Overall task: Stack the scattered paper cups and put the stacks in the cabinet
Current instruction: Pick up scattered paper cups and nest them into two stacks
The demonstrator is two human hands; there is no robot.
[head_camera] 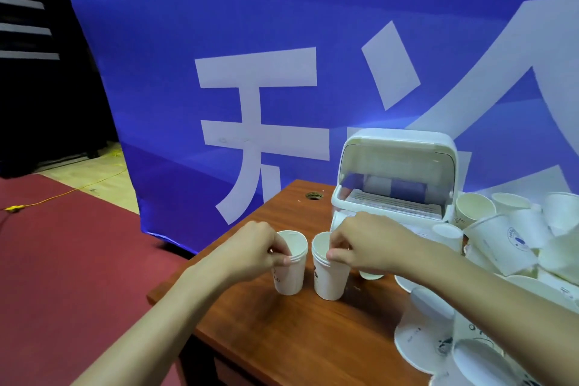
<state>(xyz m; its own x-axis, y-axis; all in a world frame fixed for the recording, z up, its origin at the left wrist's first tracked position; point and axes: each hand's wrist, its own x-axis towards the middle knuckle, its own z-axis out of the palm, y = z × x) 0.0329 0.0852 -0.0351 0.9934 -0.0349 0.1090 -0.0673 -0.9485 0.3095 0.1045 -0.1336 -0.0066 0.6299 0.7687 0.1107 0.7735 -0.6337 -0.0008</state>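
Two short stacks of white paper cups stand upright side by side on the wooden table (282, 332). My left hand (257, 244) pinches the rim of the left stack (291, 273). My right hand (366, 244) pinches the rim of the right stack (330, 279). Behind them stands the small white cabinet (398, 178) with its curved lid lifted open. A pile of loose paper cups (513, 238) lies scattered to the right of the cabinet, and more overturned cups (438, 332) lie by my right forearm.
A blue banner (250, 72) with white characters stands behind the table. A round cable hole (314, 195) is in the tabletop left of the cabinet. Red carpet (62, 260) with a yellow cable lies to the left, beyond the table's edge.
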